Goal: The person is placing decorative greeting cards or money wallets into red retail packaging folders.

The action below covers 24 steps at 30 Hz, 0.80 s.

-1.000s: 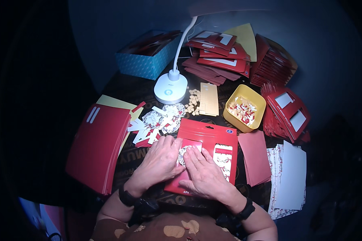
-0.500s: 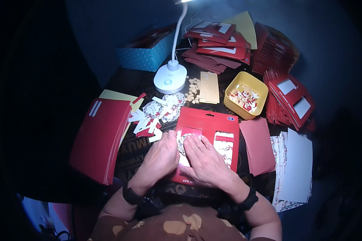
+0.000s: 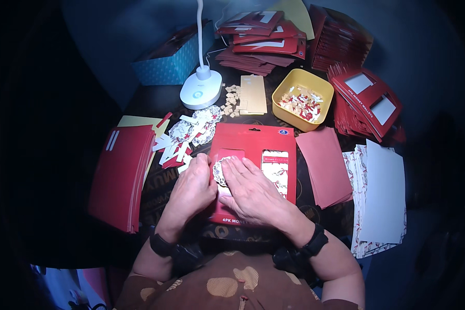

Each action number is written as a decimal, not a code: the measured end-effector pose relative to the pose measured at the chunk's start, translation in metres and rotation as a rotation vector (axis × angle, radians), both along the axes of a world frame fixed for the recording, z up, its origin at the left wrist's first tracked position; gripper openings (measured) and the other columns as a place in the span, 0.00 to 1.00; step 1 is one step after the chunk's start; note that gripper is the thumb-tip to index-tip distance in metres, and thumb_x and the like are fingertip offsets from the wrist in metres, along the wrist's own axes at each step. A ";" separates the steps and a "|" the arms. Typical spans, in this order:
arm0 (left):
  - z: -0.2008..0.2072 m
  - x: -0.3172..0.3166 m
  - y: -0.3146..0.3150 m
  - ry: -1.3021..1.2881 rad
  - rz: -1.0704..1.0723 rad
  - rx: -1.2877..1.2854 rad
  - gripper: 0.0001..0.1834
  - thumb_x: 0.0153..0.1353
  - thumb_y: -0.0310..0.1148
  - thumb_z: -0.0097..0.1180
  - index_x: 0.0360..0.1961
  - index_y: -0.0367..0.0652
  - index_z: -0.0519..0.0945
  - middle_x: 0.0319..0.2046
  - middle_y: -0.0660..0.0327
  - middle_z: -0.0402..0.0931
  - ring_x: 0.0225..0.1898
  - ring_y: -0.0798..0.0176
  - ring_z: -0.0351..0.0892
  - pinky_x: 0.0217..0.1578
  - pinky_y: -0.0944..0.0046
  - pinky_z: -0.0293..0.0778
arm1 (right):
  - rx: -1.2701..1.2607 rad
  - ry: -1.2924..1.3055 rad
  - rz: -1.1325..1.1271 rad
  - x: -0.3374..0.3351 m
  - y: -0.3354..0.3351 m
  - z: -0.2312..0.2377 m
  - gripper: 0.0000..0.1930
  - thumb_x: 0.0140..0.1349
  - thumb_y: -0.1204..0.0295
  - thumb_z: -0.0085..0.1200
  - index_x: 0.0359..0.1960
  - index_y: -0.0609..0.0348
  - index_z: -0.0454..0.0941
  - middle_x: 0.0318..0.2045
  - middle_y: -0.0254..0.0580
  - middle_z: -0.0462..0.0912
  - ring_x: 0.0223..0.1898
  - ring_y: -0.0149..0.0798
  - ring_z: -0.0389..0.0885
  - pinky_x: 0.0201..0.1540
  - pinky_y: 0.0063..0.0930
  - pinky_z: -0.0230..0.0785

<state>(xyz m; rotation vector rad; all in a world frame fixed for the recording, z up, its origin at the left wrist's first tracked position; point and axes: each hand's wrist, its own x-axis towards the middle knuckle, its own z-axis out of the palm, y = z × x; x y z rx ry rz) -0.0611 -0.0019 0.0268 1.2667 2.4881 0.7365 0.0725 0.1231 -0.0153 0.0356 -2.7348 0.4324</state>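
A red card packet [image 3: 253,138] with cut-out windows lies in front of me. White, patterned wallets [image 3: 275,173] show through its right window. My right hand [image 3: 250,188] lies over the left part of the packet, fingers stretched out together, pressing on a round, lacy-patterned sticker-like piece [image 3: 219,173]. At the packet's left edge, my left hand [image 3: 192,183] is closed with fingers curled in. Its fingertips are hidden, so whatever they hold does not show. Just left of the packet is a heap of similar round pieces [image 3: 206,121] and white and red strips [image 3: 183,150].
Red card sheets [image 3: 120,175] are stacked at the left. Behind stand a white lamp [image 3: 201,90], blue box [image 3: 163,64] and a yellow tub [image 3: 300,121] of scraps. Red packets [image 3: 364,103], pink envelopes [image 3: 323,165] and white sheets [image 3: 382,191] lie right.
The whole view has shifted, so things sit further up and left in the picture. Both hands stay at the packet, the right still flat on the round piece.
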 end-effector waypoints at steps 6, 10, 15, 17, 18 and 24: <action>-0.008 0.008 -0.001 0.177 -0.012 0.021 0.15 0.57 0.24 0.56 0.43 0.27 0.71 0.40 0.35 0.76 0.44 0.34 0.80 0.45 0.45 0.76 | -0.016 0.021 0.002 0.000 -0.001 0.002 0.34 0.68 0.53 0.52 0.64 0.73 0.67 0.62 0.66 0.72 0.67 0.58 0.67 0.73 0.48 0.51; -0.009 0.011 -0.002 0.237 -0.033 0.060 0.12 0.57 0.24 0.56 0.39 0.27 0.70 0.36 0.34 0.74 0.38 0.33 0.80 0.41 0.43 0.77 | 0.033 0.039 -0.019 -0.001 -0.004 -0.005 0.33 0.66 0.53 0.54 0.62 0.70 0.69 0.61 0.64 0.73 0.67 0.57 0.67 0.73 0.48 0.51; -0.004 0.012 -0.001 0.192 -0.005 0.028 0.16 0.58 0.24 0.54 0.46 0.26 0.73 0.40 0.35 0.77 0.43 0.34 0.80 0.44 0.44 0.76 | 0.057 0.023 -0.061 -0.001 -0.008 -0.001 0.34 0.62 0.51 0.58 0.61 0.68 0.71 0.61 0.62 0.73 0.67 0.55 0.68 0.73 0.47 0.51; -0.003 0.011 -0.001 0.187 0.007 0.024 0.16 0.58 0.24 0.54 0.47 0.26 0.73 0.40 0.34 0.77 0.43 0.34 0.80 0.45 0.44 0.76 | 0.062 0.012 -0.065 -0.002 -0.009 0.001 0.35 0.62 0.50 0.59 0.60 0.68 0.71 0.61 0.63 0.73 0.67 0.55 0.68 0.73 0.47 0.51; -0.003 0.011 -0.001 0.177 0.013 0.015 0.17 0.58 0.24 0.54 0.48 0.25 0.73 0.41 0.34 0.77 0.44 0.34 0.80 0.45 0.44 0.76 | 0.066 0.001 -0.068 -0.002 -0.009 0.001 0.35 0.61 0.49 0.59 0.60 0.68 0.71 0.61 0.63 0.72 0.67 0.55 0.68 0.73 0.47 0.52; -0.006 0.007 -0.002 0.152 0.030 0.036 0.15 0.61 0.26 0.54 0.47 0.26 0.75 0.41 0.34 0.78 0.44 0.34 0.81 0.46 0.45 0.77 | 0.087 0.042 -0.068 -0.002 -0.010 -0.004 0.38 0.62 0.46 0.57 0.62 0.67 0.70 0.61 0.65 0.72 0.67 0.59 0.67 0.73 0.49 0.51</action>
